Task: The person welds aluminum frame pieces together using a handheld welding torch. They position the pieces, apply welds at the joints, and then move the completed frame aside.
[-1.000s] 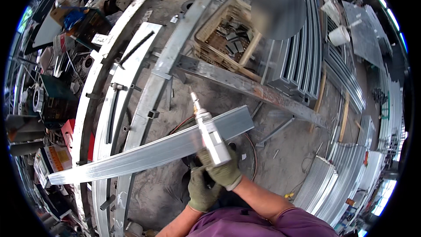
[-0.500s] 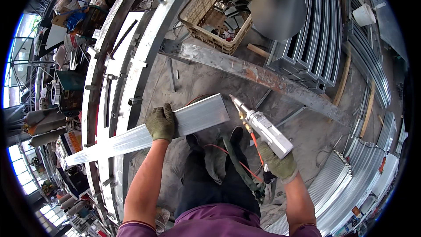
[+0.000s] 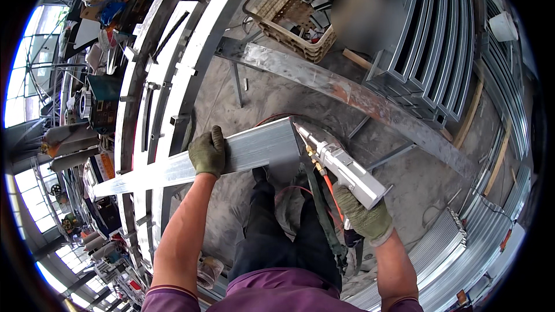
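A long silvery rectangular metal tube (image 3: 254,145) lies slantwise in front of me, its left part over the metal rails. My left hand (image 3: 207,151), in a green work glove, is closed round the tube near its middle. In my right hand (image 3: 364,214), also gloved, is a silver gun-shaped power tool (image 3: 350,173) with a narrow pointed nozzle, brass fittings and an orange-red hose (image 3: 335,194). The nozzle tip is right by the upper corner of the tube's right end; I cannot tell whether they touch. The tool's body partly hides the right-hand fingers.
Long metal rails (image 3: 173,104) run along the left. Ahead, a rust-stained beam (image 3: 324,84) crosses on thin legs. Beyond it stands a beige plastic crate (image 3: 289,34) with metal offcuts. Stacked metal profiles (image 3: 430,40) lie at far right, more sheets (image 3: 433,248) at near right.
The tool's nozzle has come closer to the tube's right end. The tube has turned slightly, with its end now in shadow. The whole view has shifted a little.
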`<move>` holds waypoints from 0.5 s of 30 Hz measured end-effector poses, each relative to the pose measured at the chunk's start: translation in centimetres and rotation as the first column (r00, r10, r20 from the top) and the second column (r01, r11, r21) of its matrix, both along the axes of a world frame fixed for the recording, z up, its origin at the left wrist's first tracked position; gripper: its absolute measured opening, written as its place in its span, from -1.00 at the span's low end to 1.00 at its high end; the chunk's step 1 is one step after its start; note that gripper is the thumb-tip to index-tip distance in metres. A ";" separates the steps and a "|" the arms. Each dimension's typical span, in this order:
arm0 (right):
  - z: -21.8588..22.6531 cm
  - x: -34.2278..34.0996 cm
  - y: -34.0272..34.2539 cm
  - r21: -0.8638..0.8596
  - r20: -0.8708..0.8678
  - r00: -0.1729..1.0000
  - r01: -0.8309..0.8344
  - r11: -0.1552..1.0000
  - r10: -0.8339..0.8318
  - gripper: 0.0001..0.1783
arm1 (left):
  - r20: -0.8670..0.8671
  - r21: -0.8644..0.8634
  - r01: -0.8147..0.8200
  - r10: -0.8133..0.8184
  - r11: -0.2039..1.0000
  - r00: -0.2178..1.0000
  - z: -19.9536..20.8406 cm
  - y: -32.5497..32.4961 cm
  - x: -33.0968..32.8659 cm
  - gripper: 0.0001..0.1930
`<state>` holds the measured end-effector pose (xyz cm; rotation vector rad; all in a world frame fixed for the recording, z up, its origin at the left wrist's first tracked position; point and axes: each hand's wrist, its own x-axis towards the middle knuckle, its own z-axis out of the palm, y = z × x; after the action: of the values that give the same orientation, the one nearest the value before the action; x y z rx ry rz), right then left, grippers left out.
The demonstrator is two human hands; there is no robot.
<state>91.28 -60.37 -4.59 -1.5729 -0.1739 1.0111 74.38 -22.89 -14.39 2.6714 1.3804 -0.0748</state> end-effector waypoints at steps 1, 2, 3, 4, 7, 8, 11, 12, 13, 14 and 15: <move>0.0 0.1 0.1 -0.004 0.002 1.000 -0.003 1.000 0.003 -0.66 | 0.012 0.009 0.005 -0.005 1.000 1.000 0.0 0.0 0.0 -0.37; 0.0 0.3 0.4 -0.014 -0.011 1.000 -0.002 1.000 0.002 -0.66 | 0.023 0.018 0.010 -0.010 1.000 1.000 -0.1 0.0 0.0 -0.37; 0.2 0.6 0.8 -0.023 -0.023 1.000 -0.001 1.000 0.001 -0.66 | 0.035 0.027 0.014 -0.015 1.000 0.999 -0.2 0.0 -0.1 -0.37; 0.2 0.7 1.1 -0.033 -0.036 0.999 -0.001 0.999 0.000 -0.66 | 0.036 0.037 0.014 -0.015 0.999 0.999 -0.3 0.0 -0.3 -0.37; -0.1 1.0 1.5 -0.004 -0.053 0.999 0.008 1.000 -0.008 -0.65 | 0.030 0.048 0.005 -0.006 0.999 1.000 -0.7 0.3 -0.5 -0.37; -0.2 1.0 1.4 -0.005 -0.056 0.998 0.007 1.000 -0.008 -0.65 | 0.021 0.042 0.001 -0.001 0.999 1.000 -0.6 0.2 -0.3 -0.37; -0.2 1.1 1.3 -0.020 -0.067 0.998 0.001 1.000 -0.002 -0.64 | 0.003 0.013 -0.011 0.011 1.000 1.000 0.0 -0.1 0.1 -0.38; -0.2 1.2 1.3 -0.033 -0.072 0.997 -0.005 0.999 0.002 -0.64 | -0.002 -0.001 -0.016 0.016 1.000 1.000 0.1 -0.1 0.1 -0.38; -0.2 1.2 1.4 -0.046 -0.078 0.997 -0.010 0.999 0.006 -0.64 | -0.004 0.002 -0.014 0.014 1.000 1.000 0.0 0.0 0.1 -0.38; 0.0 1.3 1.5 -0.052 -0.080 0.997 -0.014 0.999 0.010 -0.64 | -0.006 0.005 -0.013 0.013 1.000 1.000 -0.1 0.1 0.0 -0.38; 0.2 1.4 1.7 -0.059 -0.083 0.996 -0.018 0.998 0.013 -0.64 | -0.008 0.008 -0.012 0.012 1.000 1.000 -0.2 0.1 -0.1 -0.38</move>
<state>92.71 -58.70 -4.38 -1.5829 -0.1001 1.1004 74.25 -22.79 -14.58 2.6720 1.4016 -0.0786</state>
